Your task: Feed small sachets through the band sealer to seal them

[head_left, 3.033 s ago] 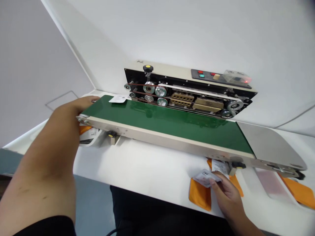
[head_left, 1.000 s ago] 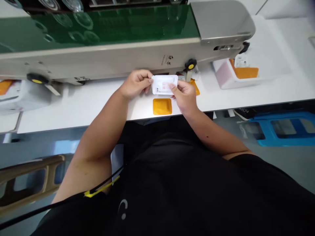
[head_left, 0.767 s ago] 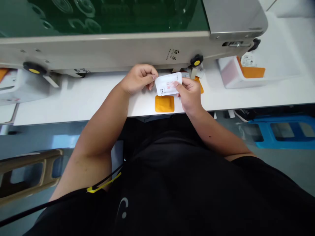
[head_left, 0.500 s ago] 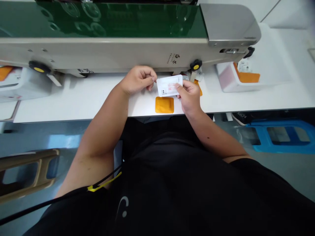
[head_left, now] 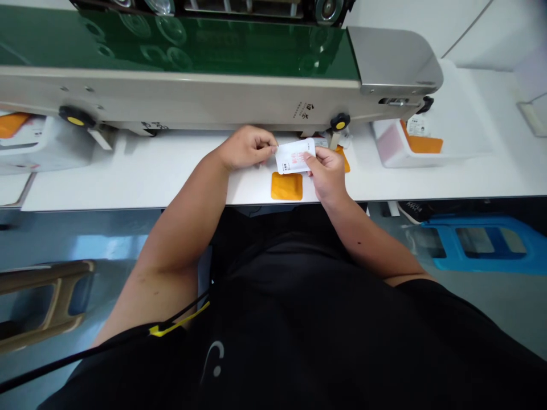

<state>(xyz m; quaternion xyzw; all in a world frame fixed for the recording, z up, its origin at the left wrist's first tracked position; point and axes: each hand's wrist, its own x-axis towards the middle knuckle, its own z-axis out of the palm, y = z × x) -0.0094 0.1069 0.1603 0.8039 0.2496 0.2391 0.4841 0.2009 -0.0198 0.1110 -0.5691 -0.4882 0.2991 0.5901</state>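
Note:
Between my two hands, over the white table, is a small white sachet [head_left: 292,158] with red and black print. My right hand [head_left: 329,173] grips its right end, thumb lying across the printed face. At the sachet's left upper corner, my left hand [head_left: 250,149] is closed, thumb and forefinger pinched at that edge. Just below the sachet an orange sachet [head_left: 286,186] lies flat near the table's front edge. Partly hidden behind my right hand is another orange sachet [head_left: 343,159].
A long machine with a green belt [head_left: 213,48] and black knobs [head_left: 340,122] spans the back of the table. White bins with orange and white sachets stand at the right [head_left: 399,154] and left [head_left: 64,145]. A blue stool [head_left: 482,265] and a brown stool [head_left: 60,304] are below.
My left hand has shifted slightly right and now pinches at the sachet's left corner. The camera view has tilted up a little, showing more of the machine.

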